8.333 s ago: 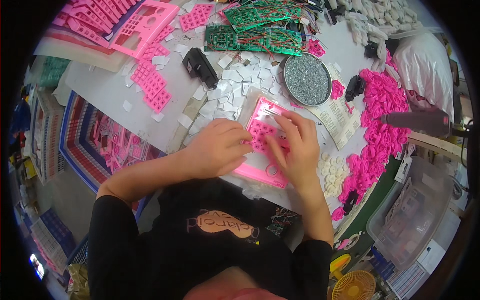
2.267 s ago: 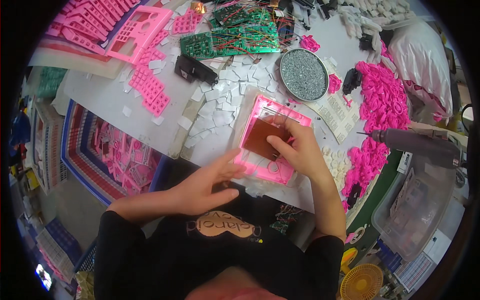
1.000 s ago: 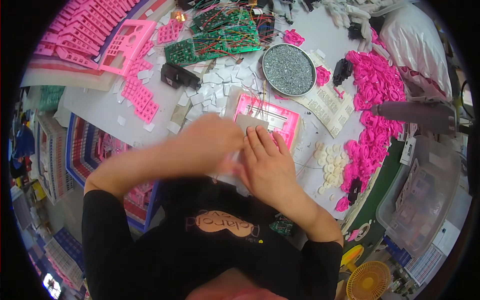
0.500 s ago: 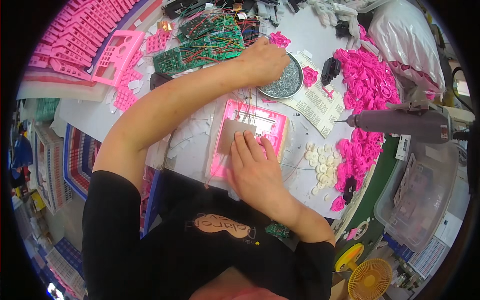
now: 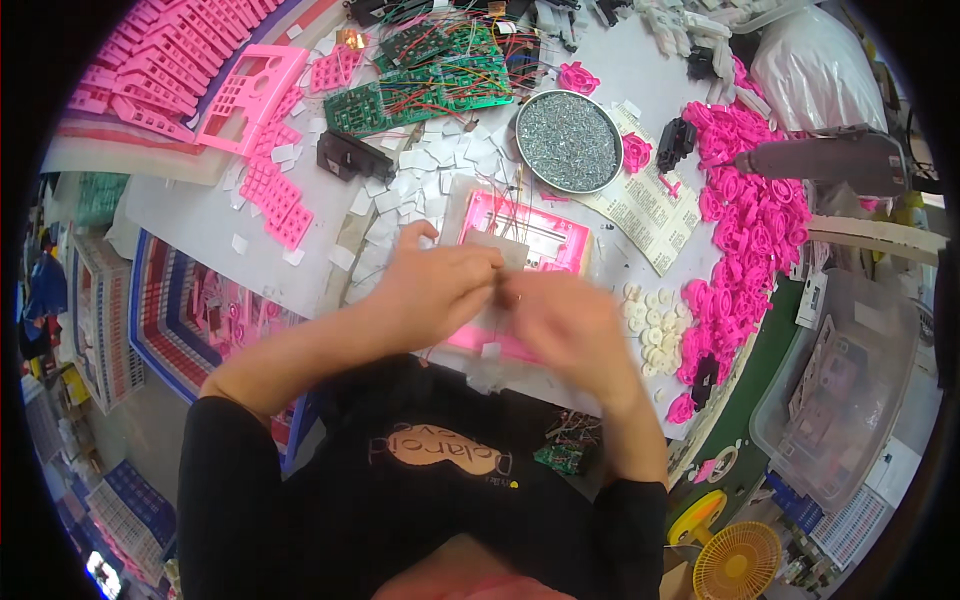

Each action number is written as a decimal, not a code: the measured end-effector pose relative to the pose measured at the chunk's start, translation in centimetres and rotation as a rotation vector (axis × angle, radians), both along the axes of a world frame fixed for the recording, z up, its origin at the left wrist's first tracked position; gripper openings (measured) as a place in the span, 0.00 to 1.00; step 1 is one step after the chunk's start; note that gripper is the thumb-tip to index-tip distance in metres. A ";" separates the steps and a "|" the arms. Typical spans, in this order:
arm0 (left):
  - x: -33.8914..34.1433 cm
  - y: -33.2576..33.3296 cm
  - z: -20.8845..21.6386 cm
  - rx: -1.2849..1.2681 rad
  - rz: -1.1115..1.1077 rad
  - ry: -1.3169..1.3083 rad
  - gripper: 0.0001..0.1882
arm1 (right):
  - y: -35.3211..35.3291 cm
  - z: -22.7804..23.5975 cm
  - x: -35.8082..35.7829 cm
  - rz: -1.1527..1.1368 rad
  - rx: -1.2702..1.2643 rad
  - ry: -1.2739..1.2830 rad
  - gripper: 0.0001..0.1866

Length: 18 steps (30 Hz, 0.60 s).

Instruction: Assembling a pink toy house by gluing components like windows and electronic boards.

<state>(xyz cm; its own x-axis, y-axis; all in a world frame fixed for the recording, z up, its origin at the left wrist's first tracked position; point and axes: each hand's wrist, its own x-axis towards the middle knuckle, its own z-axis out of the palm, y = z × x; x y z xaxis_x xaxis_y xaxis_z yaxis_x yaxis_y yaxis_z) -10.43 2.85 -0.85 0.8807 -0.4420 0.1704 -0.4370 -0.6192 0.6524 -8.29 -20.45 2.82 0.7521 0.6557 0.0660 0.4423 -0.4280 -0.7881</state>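
Note:
A bright pink plastic housing lies on the table in front of me, with thin wires running up from it. A small grey-brown plate rests on the housing, partly under my fingers. My left hand is over the housing's left side, thumb and fingers pinched together at the plate; what they hold is too small to make out. Close beside its fingertips is my right hand, its fingers smeared by motion and partly hidden. Just beyond the housing stands a round dish full of small metal screws.
Green circuit boards with wires lie at the back, near a black part and scattered white paper pieces. Pink rings and white discs heap at right. A grey electric screwdriver hangs there. Pink shells are stacked far left.
My left hand has come back from the screw dish to the housing. My right hand has lifted off the plate and moved right. The electric screwdriver has shifted farther away.

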 end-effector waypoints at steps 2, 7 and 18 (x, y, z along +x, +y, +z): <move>-0.9 0.0 -0.5 0.020 -0.007 0.011 0.04 | -4.3 0.9 3.3 -0.372 0.404 -0.388 0.21; -0.7 -0.9 -1.3 -0.018 -0.012 -0.022 0.05 | -12.6 8.1 14.2 -0.711 0.653 -0.497 0.27; -1.2 -1.1 -2.0 -0.074 0.090 -0.087 0.05 | 1.7 3.2 5.2 -0.001 1.008 0.339 0.25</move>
